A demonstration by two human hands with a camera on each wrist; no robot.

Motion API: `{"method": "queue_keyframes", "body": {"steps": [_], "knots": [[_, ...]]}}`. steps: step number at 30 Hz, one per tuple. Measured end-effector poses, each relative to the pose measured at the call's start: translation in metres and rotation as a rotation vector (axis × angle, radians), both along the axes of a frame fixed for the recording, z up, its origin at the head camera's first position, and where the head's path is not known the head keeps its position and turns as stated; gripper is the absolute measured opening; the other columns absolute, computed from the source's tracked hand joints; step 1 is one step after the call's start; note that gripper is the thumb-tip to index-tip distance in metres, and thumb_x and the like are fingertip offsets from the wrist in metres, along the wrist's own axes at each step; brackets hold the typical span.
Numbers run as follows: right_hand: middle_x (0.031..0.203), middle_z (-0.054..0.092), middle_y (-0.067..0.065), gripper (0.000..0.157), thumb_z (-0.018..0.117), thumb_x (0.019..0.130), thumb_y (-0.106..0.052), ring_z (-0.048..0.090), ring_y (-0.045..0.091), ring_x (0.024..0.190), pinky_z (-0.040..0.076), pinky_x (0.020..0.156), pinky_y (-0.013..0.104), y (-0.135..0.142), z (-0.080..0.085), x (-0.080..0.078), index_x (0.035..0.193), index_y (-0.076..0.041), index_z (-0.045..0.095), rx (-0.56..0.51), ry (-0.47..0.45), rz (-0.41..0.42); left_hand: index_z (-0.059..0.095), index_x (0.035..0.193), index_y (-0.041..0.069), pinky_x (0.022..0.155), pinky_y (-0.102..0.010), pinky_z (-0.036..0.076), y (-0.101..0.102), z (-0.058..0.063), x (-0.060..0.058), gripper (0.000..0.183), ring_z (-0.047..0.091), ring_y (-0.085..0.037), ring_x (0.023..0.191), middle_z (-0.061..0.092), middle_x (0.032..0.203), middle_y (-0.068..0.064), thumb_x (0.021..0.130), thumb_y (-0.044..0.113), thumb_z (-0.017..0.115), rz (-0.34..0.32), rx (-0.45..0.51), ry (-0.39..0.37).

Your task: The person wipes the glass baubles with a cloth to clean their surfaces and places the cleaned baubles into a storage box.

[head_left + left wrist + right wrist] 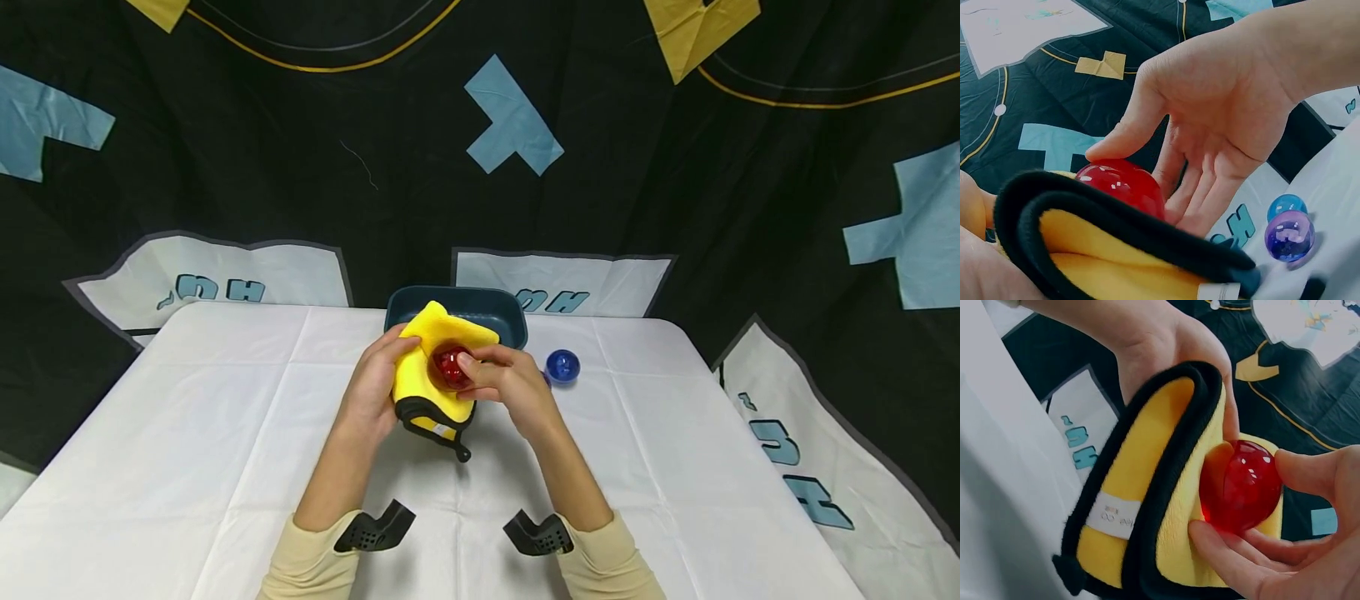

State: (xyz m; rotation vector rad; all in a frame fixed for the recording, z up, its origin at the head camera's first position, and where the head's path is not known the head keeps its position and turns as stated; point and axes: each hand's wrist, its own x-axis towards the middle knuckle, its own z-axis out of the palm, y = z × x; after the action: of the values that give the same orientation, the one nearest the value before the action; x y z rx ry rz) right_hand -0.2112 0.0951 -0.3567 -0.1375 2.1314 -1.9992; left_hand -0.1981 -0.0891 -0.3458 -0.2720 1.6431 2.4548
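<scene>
Fingers (1230, 557) pinch red ball (1249, 489) near dark tub (498, 315).

Forearms (333, 475) angled inward, left hand (375, 379) gripping, right hand (513, 390) pinching, both hands close together

A dark tray (506, 317), blue ball (563, 367) and purple ball (1290, 236) rest on white tablecloth (187, 467) before a black backdrop (405, 183).

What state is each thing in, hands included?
Yellow cloth: folded over, gripped
Red ball: pinched, against the cloth
Left hand: grips the cloth
Right hand: pinches the red ball
White tablecloth: spread, creased
Blue ball: resting on the tablecloth
Purple ball: resting beside the blue one
Dark tray: upright, partly hidden
</scene>
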Motion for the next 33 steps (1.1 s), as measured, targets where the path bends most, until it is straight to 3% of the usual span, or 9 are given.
{"method": "queue_keyframes", "body": {"steps": [6,16,26,33], "knots": [[0.126,0.062,0.018,0.036,0.069,0.094,-0.018,0.072,0.024,0.103,0.06,0.088,0.041,-0.005,-0.003,-0.001,0.121,0.005,0.061,-0.182,-0.058,-0.025,0.044,0.149,0.019,0.116,-0.037,0.043,-0.004,0.0,-0.001,0.045,0.043,-0.024,0.134,0.041,0.148,-0.007,0.105,0.023,0.047,0.025,-0.015,0.019],[0.132,0.064,0.021,0.039,0.068,0.093,-0.013,0.075,0.022,0.094,0.061,0.085,0.037,0.008,0.008,-0.019,0.127,0.006,0.06,-0.278,-0.093,-0.097,0.045,0.149,0.019,0.116,-0.031,0.042,-0.027,0.002,-0.001,0.043,0.041,-0.02,0.13,0.042,0.143,-0.002,0.106,0.024,0.045,0.061,0.02,0.064],[0.129,0.066,0.018,0.054,0.077,0.089,-0.02,0.073,0.023,0.095,0.059,0.094,0.04,0.013,0.03,-0.073,0.134,0.003,0.055,-0.153,-0.041,-0.115,0.039,0.153,0.019,0.119,-0.03,0.037,-0.054,0.007,0.004,0.046,0.038,-0.018,0.136,0.039,0.148,-0.001,0.108,0.025,0.043,0.131,0.051,0.087],[0.129,0.066,0.015,0.055,0.082,0.084,-0.021,0.07,0.023,0.101,0.059,0.093,0.036,0.0,0.033,-0.114,0.132,-0.001,0.061,-0.011,-0.011,-0.181,0.04,0.154,0.021,0.12,-0.03,0.036,-0.06,0.008,0.004,0.047,0.037,-0.018,0.138,0.036,0.152,-0.001,0.107,0.025,0.043,0.161,0.064,0.076]]}}
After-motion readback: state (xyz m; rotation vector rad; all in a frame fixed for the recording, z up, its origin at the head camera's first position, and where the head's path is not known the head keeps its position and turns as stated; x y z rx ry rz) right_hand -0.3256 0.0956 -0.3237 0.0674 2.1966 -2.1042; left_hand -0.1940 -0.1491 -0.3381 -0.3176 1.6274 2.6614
